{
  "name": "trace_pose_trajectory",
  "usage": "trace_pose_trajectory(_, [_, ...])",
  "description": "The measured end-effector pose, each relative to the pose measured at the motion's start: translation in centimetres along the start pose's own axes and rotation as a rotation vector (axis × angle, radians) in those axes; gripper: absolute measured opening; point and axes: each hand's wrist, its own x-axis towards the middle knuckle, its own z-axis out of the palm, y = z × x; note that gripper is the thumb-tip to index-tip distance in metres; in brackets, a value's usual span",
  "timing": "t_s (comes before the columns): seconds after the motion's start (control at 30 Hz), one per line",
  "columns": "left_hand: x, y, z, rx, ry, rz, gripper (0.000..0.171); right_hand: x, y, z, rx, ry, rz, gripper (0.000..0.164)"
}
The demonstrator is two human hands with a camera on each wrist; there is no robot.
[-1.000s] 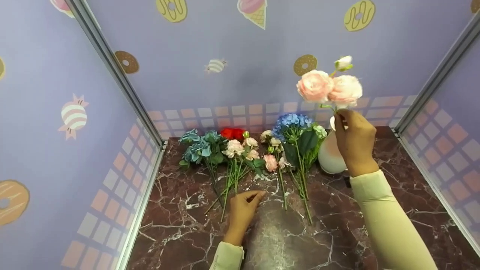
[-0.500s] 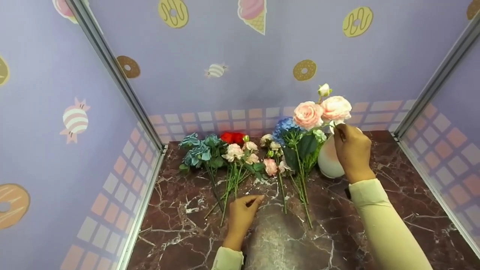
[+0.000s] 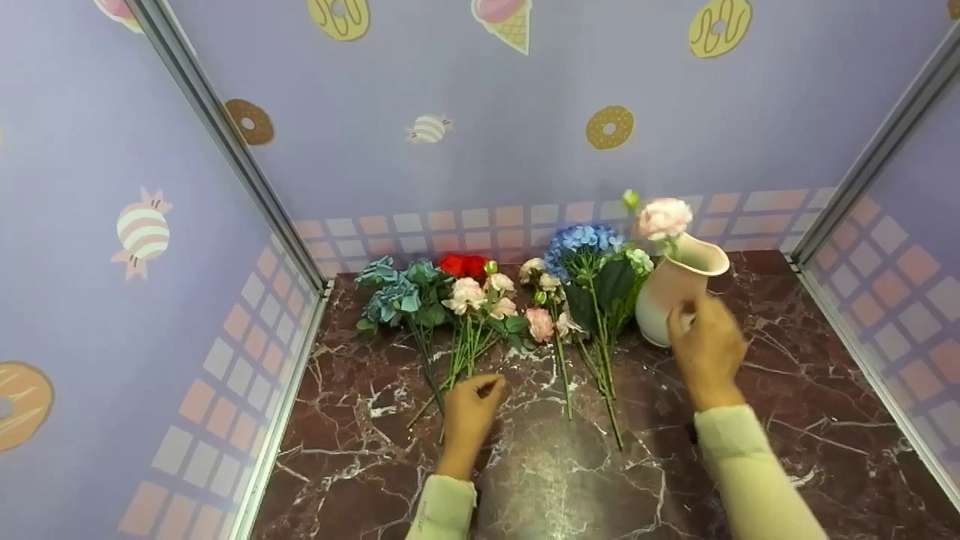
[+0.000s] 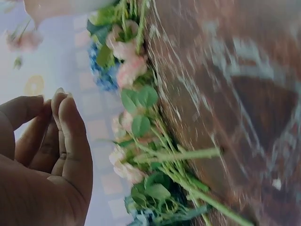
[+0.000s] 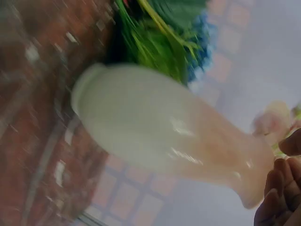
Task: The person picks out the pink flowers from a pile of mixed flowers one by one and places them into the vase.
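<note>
Lowered since, the pink rose spray [image 3: 665, 218] leaned from the far-right pitcher vase [image 3: 660, 307], right hand [image 3: 706, 349] and left hand [image 3: 469, 420] loosely curled, apparently empty; insertion seemed done, and another stem [image 3: 606, 360] called for.

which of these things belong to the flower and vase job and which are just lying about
Part of the job, it seems:
vase
pink flower standing in it
right hand
left hand

Lying about, perhaps for later:
teal flowers
red flowers
loose pink flowers
blue flowers
</note>
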Motion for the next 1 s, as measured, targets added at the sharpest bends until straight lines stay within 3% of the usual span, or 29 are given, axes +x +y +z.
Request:
trace_pose_trajectory(0.17, [4.0, -1.0, -0.6, 0.154, 0.087, -0.015, 0.012, -3.9, -0.2, 0.9, 0.038, -0.054, -0.057, 0.009])
trace_pose_trajectory(0.3, [7.4, -1.8, -0.4, 0.199, 0.074, -0.084, 0.015, -6.4, -0.9, 1.4, 0.058, -0.108, -0.088, 0.01])
trace_pose_trajectory(0.4, [8.8, -2.8, 0.2, 0.221, 0.031, -0.136, 0.017, -7.9, -1.8, 1.9, 0.069, -0.149, -0.116, 0.009])
trace_pose_trajectory(0.7, [9.5, -5.1, 2.4, 0.221, -0.005, -0.221, 0.022, -11.5, -4.5, 1.5, 0.091, -0.326, -0.215, 0.008])
trace_pose_trajectory(1.0, [10.1, -5.6, 1.2, 0.075, -0.06, -0.256, 0.019, -12.9, -4.8, 1.5, 0.077, -0.465, -0.217, 0.022])
